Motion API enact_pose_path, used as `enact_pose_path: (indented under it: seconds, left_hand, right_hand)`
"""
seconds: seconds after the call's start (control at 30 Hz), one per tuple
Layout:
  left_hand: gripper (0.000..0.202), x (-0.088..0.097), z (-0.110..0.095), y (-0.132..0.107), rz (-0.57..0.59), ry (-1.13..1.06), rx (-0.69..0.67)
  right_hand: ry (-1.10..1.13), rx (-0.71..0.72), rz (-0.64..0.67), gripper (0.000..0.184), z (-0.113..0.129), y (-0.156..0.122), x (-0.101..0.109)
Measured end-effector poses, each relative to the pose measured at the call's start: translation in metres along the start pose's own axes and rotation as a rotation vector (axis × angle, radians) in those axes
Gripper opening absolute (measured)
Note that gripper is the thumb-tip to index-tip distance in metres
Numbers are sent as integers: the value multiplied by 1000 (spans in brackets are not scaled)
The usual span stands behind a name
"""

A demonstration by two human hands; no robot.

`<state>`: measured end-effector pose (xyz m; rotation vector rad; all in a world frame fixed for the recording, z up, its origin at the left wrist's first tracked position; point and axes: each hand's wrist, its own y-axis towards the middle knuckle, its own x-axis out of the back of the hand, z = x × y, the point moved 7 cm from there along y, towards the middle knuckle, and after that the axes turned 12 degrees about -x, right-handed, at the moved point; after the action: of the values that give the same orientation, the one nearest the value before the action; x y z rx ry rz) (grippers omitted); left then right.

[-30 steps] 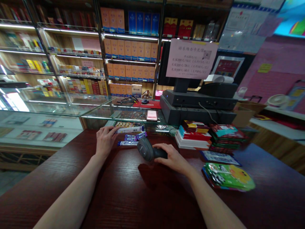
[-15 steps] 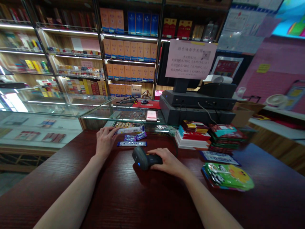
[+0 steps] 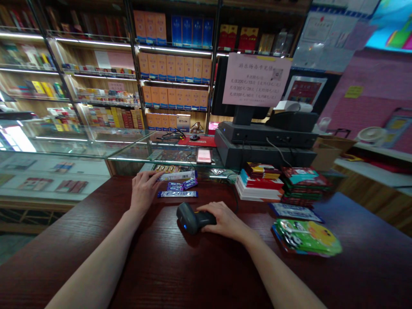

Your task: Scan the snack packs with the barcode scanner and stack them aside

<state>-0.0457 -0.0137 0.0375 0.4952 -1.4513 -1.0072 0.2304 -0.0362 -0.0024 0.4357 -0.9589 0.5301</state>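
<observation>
My left hand (image 3: 144,189) is closed on one end of a long, slim white-and-blue packet (image 3: 178,175) that shows a barcode. Just in front of that packet lie several small purple packets (image 3: 182,185) and a long blue-and-white stick packet (image 3: 178,194) on the dark wooden counter (image 3: 161,266). My right hand (image 3: 222,218) is wrapped round the handle of a black barcode scanner (image 3: 190,219), whose blue light is lit. The scanner's head points left, low over the counter.
Stacked boxes (image 3: 260,184) and dark red-green packs (image 3: 304,184) stand at the right. Nearer me lie a blue-white packet (image 3: 296,212) and green cartoon packs (image 3: 305,237). Behind are a cash register (image 3: 265,143) with a paper sign (image 3: 255,79) and a glass case (image 3: 135,154).
My right hand has shifted slightly left and toward me with the scanner. My left hand has barely moved and keeps hold of the packet.
</observation>
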Motion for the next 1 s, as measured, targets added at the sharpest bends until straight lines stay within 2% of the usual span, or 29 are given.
enact_pose_path:
  seconds: [0.4, 0.57, 0.67, 0.83, 1.0]
  left_hand:
    - [32, 3, -12, 5, -30, -32, -46]
    - [35, 2, -21, 7, -23, -47, -78]
    - [33, 5, -28, 10, -32, -63, -106]
    - [32, 9, -41, 14, -41, -91, -162]
    - [29, 9, -55, 17, -52, -142, -221]
  right_hand:
    - [43, -16, -14, 55, 3, -1, 7]
    - [263, -105, -188, 36, -11, 3, 20]
    - [423, -166, -283, 34, -23, 5, 25]
    - [699, -281, -384, 44, -40, 9, 31]
    - [925, -385, -388, 58, -49, 8, 31]
